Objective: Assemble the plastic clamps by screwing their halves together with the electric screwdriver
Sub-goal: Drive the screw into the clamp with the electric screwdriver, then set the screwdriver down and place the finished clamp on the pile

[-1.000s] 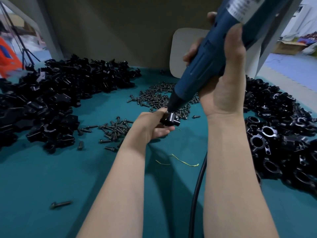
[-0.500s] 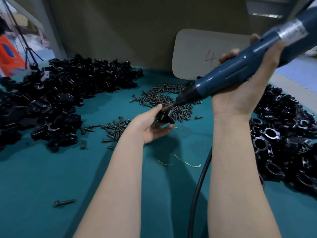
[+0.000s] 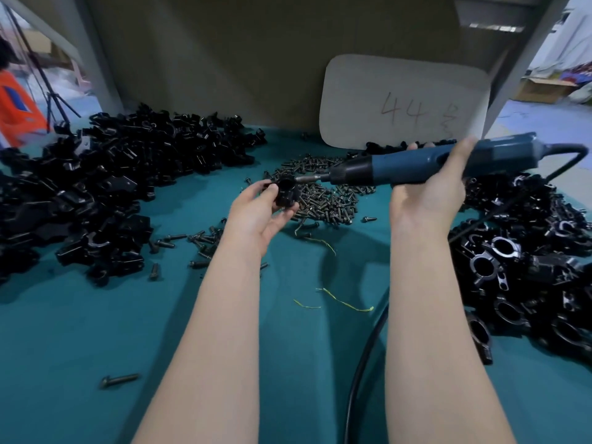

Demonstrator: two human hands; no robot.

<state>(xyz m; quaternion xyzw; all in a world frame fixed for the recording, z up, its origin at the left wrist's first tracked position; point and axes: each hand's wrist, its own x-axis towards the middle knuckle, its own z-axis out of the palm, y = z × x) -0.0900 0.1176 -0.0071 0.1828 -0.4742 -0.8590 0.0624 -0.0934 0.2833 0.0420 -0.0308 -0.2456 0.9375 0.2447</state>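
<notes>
Clamp point(image 3: 286, 194) is getting pinched mid-frame by left hand point(image 3: 256, 216) fingers, likely steadying it, while right hand point(image 3: 429, 200) fingers are wrapping the electric screwdriver point(image 3: 448, 166), bit point(image 3: 309, 178) meeting it sideways.

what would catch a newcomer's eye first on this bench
The blue electric screwdriver, held level in the right hand at centre, its bit reaching the black clamp gripped by the left hand. Behind them lies a heap of screws; loose clamp halves pile up at the left and assembled clamps at the right of the teal table.
</notes>
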